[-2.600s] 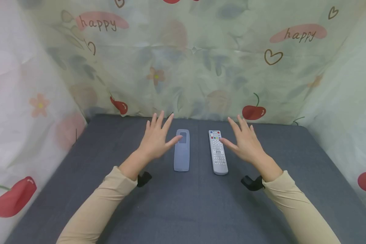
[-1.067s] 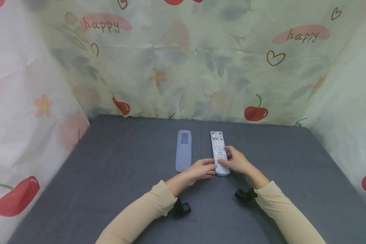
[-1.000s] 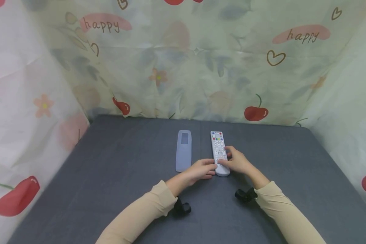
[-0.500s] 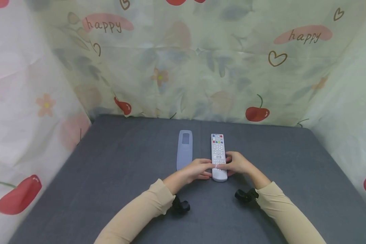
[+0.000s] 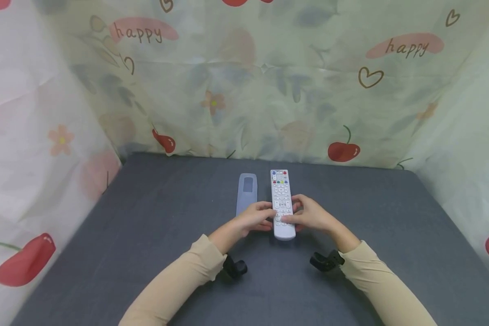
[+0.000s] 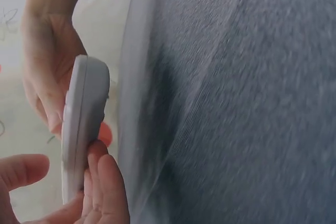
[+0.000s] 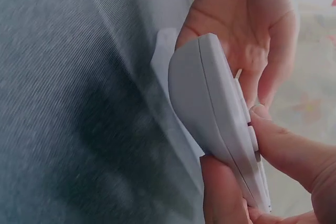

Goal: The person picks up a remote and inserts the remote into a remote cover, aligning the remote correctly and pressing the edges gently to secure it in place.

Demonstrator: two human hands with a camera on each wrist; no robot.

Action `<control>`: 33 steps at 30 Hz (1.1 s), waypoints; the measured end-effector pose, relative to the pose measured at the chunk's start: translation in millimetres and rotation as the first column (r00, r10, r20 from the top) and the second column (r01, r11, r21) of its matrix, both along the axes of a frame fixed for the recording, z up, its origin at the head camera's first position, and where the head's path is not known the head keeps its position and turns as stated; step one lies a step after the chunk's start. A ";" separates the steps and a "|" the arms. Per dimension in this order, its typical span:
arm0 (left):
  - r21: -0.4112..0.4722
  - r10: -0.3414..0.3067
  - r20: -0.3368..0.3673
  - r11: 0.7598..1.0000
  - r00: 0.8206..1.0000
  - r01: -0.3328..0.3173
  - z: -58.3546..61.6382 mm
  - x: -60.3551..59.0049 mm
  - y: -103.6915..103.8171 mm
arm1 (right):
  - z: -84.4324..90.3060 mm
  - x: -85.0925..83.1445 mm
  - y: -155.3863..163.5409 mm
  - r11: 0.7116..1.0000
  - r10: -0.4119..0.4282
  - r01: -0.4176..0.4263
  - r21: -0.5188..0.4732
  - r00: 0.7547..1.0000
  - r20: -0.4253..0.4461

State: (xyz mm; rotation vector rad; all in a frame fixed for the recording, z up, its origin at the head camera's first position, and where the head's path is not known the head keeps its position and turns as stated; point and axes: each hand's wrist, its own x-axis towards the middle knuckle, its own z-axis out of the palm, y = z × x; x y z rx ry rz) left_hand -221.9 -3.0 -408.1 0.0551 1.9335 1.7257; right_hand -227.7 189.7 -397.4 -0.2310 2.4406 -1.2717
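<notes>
Remote control [image 5: 282, 204] is held off the grey table [image 5: 146, 235], fingers of left hand [image 5: 256, 218] and right hand [image 5: 309, 216] curled around its near end.

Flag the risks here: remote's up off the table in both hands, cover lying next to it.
1. Slip: the remote is pinched only near its lower end by the left hand and right hand; the long far end overhangs and could tip out.
2. Stray presses: right fingers rest on the button face.
3. Snag: the cover lies close by the left hand and could be nudged.
</notes>
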 end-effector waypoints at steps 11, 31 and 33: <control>-0.040 -0.009 -0.076 0.999 0.997 0.006 13.8 -1.8 -19.7 | 18.1 8.8 -15.7 0.996 0.037 -0.037 -0.082 0.999 0.002; -0.039 -0.017 -0.154 0.999 0.988 0.012 37.3 5.1 -45.4 | 35.0 19.1 -30.3 0.971 0.053 -0.066 -0.228 0.997 -0.063; -0.036 -0.022 -0.161 0.999 0.987 0.016 39.5 6.2 -47.3 | 36.1 19.6 -30.8 0.969 0.049 -0.063 -0.237 0.997 -0.067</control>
